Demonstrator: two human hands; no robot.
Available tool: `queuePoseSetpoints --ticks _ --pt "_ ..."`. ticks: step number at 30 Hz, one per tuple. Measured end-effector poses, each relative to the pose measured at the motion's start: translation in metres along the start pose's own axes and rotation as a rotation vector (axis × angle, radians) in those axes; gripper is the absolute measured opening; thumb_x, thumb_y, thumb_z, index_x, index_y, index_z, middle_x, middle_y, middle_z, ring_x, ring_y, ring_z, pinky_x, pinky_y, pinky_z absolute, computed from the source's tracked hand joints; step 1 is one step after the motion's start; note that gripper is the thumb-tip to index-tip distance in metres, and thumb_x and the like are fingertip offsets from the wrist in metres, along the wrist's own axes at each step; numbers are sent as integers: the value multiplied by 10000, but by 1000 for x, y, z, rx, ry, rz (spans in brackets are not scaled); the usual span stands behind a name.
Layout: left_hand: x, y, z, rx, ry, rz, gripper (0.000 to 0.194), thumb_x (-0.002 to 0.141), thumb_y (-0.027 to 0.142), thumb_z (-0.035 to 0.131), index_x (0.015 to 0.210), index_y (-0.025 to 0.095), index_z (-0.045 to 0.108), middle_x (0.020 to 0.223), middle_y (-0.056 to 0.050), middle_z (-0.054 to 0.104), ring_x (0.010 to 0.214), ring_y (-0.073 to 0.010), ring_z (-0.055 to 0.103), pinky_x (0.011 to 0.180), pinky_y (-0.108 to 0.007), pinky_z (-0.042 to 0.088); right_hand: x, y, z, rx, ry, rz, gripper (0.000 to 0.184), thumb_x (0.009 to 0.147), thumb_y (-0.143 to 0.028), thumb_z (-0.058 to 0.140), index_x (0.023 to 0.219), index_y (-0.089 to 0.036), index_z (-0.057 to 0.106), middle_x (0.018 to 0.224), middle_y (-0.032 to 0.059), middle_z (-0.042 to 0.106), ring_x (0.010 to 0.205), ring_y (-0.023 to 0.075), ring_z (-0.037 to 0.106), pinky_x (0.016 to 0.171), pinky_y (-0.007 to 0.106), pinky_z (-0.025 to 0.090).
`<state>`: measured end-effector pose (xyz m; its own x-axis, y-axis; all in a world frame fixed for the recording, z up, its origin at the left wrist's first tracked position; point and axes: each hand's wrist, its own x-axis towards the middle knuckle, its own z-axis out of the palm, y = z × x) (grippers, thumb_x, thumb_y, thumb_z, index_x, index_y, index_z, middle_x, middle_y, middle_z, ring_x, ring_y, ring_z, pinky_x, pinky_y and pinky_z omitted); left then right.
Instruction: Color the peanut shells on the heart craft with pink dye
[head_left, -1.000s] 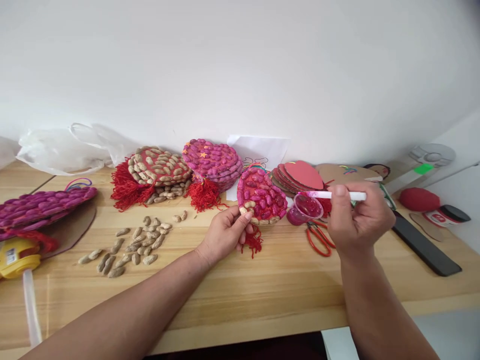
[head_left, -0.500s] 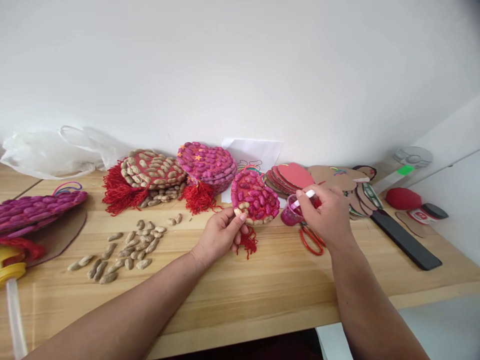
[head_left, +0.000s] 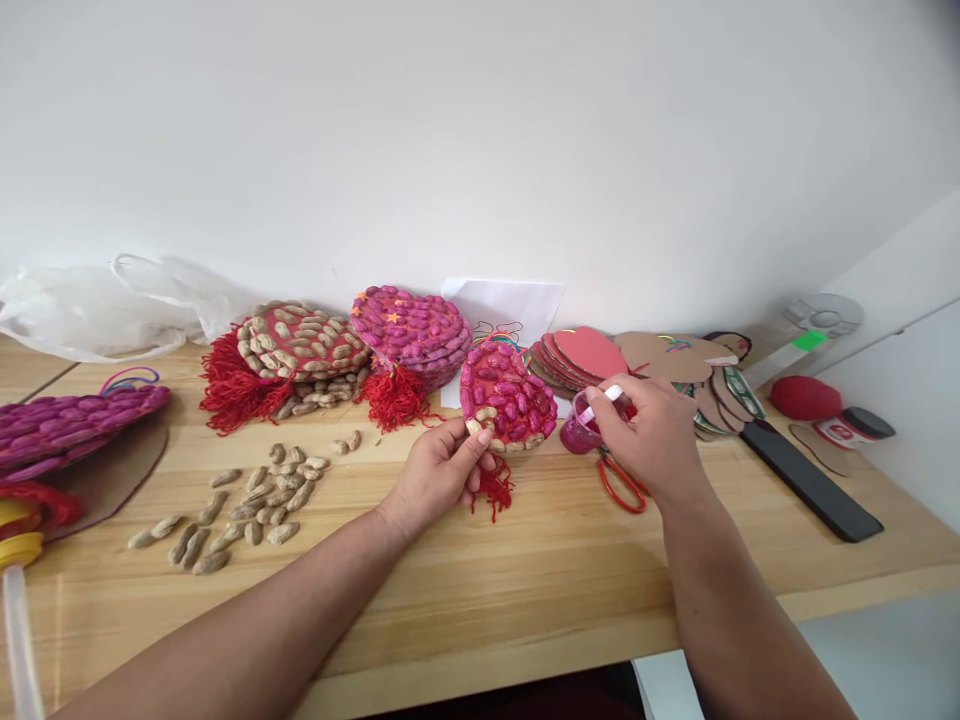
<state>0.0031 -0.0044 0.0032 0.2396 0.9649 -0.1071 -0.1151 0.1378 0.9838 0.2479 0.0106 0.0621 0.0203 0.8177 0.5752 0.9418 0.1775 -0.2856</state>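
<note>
A: Hands apart. Left hand pinches peanut disc over bench; right hand grips brush at paint cup.
B: Best wipe off excess, then dab bare peanuts lightly.

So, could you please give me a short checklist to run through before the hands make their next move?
1. Peanut-covered piece held: ok, the left hand pinches its lower left edge.
2. White stick held: ok, in the fingers of the right hand.
3. Stick over the clear cup: ok, it slants into it.
4. Stick's tip loaded with pink: cannot tell, the tip is hidden.
5. All peanuts on the piece pink: not ok, bare peanuts show along its lower edge.
6. Red-handled scissors out of both hands: ok, lying on the table.
</note>
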Motion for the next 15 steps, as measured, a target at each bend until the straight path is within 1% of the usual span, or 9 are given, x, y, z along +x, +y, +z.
queuePoseSetpoints --ticks 2,5,8,10,11,12,13,15 --pt "-1 1 0 6 -5 -7 447 825 608 688 762 182 567 571 38 613 351 -47 442 319 -159 369 1 1 -2 6 62 -24 229 892 -361 624 724 -217 684 613 17 651 703 207 590 707 328 362" --pt "-1 2 0 12 -11 -5 447 830 611 679 769 184 563 573 40 613 348 -47 444 323 -163 372 2 3 -7 44 233 -73 225 921 -342 615 751 -204 667 636 19 652 655 190 574 675 327 383" --pt "0 1 1 14 -15 11 450 824 616 679 770 184 564 587 36 621 348 -48 445 317 -165 367 0 3 -11 103 423 -118 192 929 -319 627 783 -200 667 695 37 676 673 201 593 688 353 423" --pt "0 0 1 22 -19 13 441 830 609 673 772 186 564 563 45 602 341 -49 439 314 -163 358 -4 -2 -13 198 496 -139 161 923 -294 643 793 -204 671 714 39 676 676 205 596 684 364 436" --pt "0 0 1 26 -22 11 434 834 603 670 774 187 564 553 49 594 339 -50 439 314 -161 355 -7 -6 -13 269 502 -145 140 922 -278 646 806 -206 676 724 37 676 671 201 594 677 363 442" --pt "-1 0 1 29 -25 8 427 837 597 668 777 187 563 547 51 590 340 -52 441 315 -160 354 -10 -11 -12 349 471 -151 114 925 -259 642 832 -209 685 739 35 679 669 195 593 671 361 449" --pt "-1 0 1 32 -30 2 421 839 591 667 781 188 563 543 52 586 342 -53 444 317 -158 353 -14 -16 -12 426 429 -163 91 927 -236 636 859 -211 691 762 34 685 678 190 598 675 359 460" --pt "-1 1 2 38 -38 -9 411 841 582 668 788 188 565 535 58 574 344 -55 444 320 -158 352 -20 -28 -9 530 315 -244 69 917 -190 634 918 -217 698 822 37 700 761 201 630 723 369 489"
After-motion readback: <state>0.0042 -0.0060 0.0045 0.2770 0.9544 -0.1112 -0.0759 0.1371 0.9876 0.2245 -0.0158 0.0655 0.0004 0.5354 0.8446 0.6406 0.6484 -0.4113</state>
